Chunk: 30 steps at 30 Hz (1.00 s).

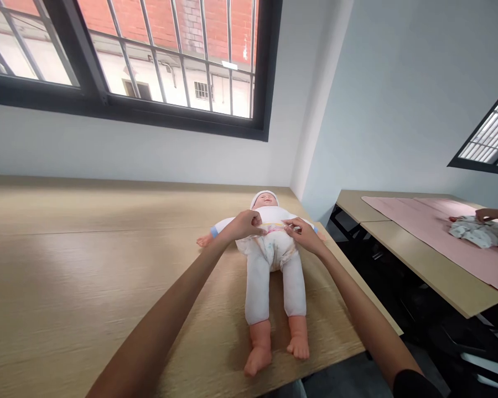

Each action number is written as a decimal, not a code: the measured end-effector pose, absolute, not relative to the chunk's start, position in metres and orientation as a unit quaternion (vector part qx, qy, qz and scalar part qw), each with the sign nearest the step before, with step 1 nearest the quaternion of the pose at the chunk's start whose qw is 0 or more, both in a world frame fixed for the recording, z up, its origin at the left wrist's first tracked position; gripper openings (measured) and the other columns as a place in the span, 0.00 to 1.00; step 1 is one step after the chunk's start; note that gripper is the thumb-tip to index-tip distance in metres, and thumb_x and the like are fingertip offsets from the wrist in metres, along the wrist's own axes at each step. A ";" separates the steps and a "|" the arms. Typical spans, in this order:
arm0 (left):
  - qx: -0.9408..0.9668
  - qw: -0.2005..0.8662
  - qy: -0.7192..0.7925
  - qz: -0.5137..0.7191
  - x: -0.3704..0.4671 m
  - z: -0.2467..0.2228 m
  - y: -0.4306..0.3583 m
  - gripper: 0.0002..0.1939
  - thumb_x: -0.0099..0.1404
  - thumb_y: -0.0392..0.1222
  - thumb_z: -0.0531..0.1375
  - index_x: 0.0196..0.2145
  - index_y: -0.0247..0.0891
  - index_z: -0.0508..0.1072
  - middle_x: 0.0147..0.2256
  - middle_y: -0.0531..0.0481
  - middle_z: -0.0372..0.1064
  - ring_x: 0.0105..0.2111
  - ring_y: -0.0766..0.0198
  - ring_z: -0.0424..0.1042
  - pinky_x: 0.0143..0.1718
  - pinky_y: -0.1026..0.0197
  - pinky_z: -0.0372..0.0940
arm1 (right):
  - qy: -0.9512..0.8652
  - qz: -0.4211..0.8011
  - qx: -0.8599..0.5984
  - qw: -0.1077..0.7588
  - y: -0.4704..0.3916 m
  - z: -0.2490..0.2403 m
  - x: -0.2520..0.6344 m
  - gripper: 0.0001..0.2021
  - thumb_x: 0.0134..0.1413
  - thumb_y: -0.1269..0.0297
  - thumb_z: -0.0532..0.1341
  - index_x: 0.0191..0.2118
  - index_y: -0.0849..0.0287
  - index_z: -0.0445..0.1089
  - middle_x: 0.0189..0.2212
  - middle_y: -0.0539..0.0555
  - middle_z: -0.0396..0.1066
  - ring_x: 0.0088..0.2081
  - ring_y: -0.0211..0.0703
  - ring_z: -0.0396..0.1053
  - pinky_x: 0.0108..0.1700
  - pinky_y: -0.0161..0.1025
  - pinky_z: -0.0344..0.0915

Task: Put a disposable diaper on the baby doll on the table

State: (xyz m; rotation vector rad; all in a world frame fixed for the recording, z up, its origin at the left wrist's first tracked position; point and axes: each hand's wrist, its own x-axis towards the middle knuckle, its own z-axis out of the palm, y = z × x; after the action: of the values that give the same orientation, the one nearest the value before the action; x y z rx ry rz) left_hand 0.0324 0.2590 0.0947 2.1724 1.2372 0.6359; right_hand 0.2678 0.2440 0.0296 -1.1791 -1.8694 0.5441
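While face-up, the doll point(258, 279) beneath left hand point(245, 225) and right hand point(305, 234), each grip narrow on its diaper point(277, 251).

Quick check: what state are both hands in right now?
Left hand: fingers curled at the diaper waist; grip cannot be told.
Right hand: fingers bent at the waist's other side; grip cannot be told either.
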 end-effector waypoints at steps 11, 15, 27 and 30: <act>0.814 0.347 0.434 0.168 0.026 0.094 0.264 0.21 0.47 0.48 0.64 0.18 0.40 0.53 0.20 0.58 0.44 0.19 0.71 0.46 0.24 0.61 0.40 | -0.811 0.260 -0.440 0.286 0.257 0.058 0.270 0.18 0.54 0.48 0.59 0.25 0.59 0.69 0.22 0.47 0.64 0.25 0.36 0.59 0.29 0.35 0.55; 0.799 0.387 0.431 0.163 0.022 0.095 0.263 0.22 0.48 0.50 0.64 0.18 0.40 0.52 0.20 0.57 0.44 0.19 0.70 0.45 0.23 0.61 0.39 | -0.813 0.306 -0.425 0.254 0.263 0.068 0.270 0.18 0.51 0.47 0.61 0.30 0.59 0.71 0.25 0.48 0.65 0.27 0.37 0.59 0.28 0.34 0.54; 0.793 0.425 0.389 0.197 0.024 0.094 0.265 0.19 0.51 0.55 0.65 0.26 0.37 0.66 0.24 0.55 0.59 0.24 0.68 0.58 0.25 0.63 0.50 | -0.843 0.333 -0.380 0.185 0.272 0.081 0.269 0.19 0.52 0.47 0.60 0.27 0.60 0.70 0.23 0.48 0.66 0.26 0.36 0.58 0.27 0.34 0.52; 0.791 0.442 0.371 0.204 0.024 0.088 0.270 0.20 0.52 0.57 0.64 0.31 0.36 0.70 0.26 0.54 0.62 0.25 0.68 0.60 0.26 0.64 0.52 | -0.842 0.351 -0.372 0.175 0.276 0.077 0.271 0.20 0.54 0.47 0.58 0.28 0.60 0.70 0.23 0.48 0.65 0.25 0.36 0.57 0.27 0.33 0.52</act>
State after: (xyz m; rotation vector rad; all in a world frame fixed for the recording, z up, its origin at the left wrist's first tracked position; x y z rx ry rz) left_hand 0.0241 0.2700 0.0875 1.9626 0.9203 0.5074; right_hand 0.2707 0.2760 0.0767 -1.0544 -2.3849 0.9938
